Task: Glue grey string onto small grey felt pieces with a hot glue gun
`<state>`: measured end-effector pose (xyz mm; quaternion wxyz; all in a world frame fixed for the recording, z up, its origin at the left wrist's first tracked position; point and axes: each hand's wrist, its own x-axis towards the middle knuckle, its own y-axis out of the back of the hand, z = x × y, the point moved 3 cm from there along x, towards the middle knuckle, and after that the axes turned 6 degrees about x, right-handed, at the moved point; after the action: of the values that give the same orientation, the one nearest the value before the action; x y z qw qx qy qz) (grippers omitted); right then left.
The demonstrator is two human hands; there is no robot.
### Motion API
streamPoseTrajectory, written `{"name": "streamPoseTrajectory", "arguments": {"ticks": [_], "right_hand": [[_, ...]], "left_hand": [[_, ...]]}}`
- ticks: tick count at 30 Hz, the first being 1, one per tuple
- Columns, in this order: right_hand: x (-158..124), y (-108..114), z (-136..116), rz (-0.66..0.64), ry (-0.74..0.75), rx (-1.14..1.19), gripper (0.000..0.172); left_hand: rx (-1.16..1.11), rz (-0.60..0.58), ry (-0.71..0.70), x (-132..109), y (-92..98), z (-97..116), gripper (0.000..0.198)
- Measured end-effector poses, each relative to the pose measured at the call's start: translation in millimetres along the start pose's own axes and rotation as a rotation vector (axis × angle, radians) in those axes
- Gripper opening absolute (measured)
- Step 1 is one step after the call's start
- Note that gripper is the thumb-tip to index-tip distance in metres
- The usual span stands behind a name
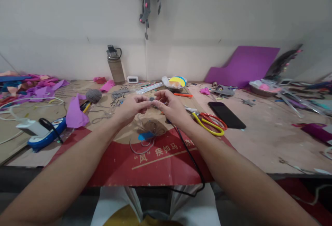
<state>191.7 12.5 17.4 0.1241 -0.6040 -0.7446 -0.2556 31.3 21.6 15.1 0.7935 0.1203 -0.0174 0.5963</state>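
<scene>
Between my two hands, above the middle of the cardboard, is a small grey piece (151, 99), perhaps felt or yarn; its exact kind is too small to make out. The fingertips of my left hand (135, 106) pinch it from the left. My right hand (169, 105) closes on it from the other side, thumb and fingers together. Grey yarn (153, 127) lies in loose loops below the hands, around a small blue scrap (146, 136). A ball of grey yarn (93, 96) rests farther left.
Scissors with red and yellow handles (211, 124) lie beside my right forearm, near a black phone (227, 115). A bottle (116, 65) stands at the wall. Left are a blue power strip (48, 138) and purple felt (77, 113). A black cable (190, 157) crosses the red cardboard (114, 165).
</scene>
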Motion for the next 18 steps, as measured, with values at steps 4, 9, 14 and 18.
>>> {"name": "streamPoseTrajectory", "arguments": {"ticks": [4,9,14,18], "right_hand": [[-2.8,-2.3,2.1,0.011,-0.009,-0.038,0.019],[-1.4,9.9,4.9,0.193,-0.011,-0.044,0.021],[4.6,22.5,10.9,0.364,-0.046,0.170,0.035],[4.9,14.3,8.5,0.211,-0.082,0.168,0.049]], "left_hand": [[0.013,-0.015,0.030,-3.9,-5.9,2.2,0.018],[-0.118,0.003,0.026,-4.0,-6.3,5.4,0.019],[-0.164,0.066,0.001,-3.7,-1.8,7.1,0.016],[-0.174,0.040,0.007,-4.3,-2.1,6.5,0.017]]}}
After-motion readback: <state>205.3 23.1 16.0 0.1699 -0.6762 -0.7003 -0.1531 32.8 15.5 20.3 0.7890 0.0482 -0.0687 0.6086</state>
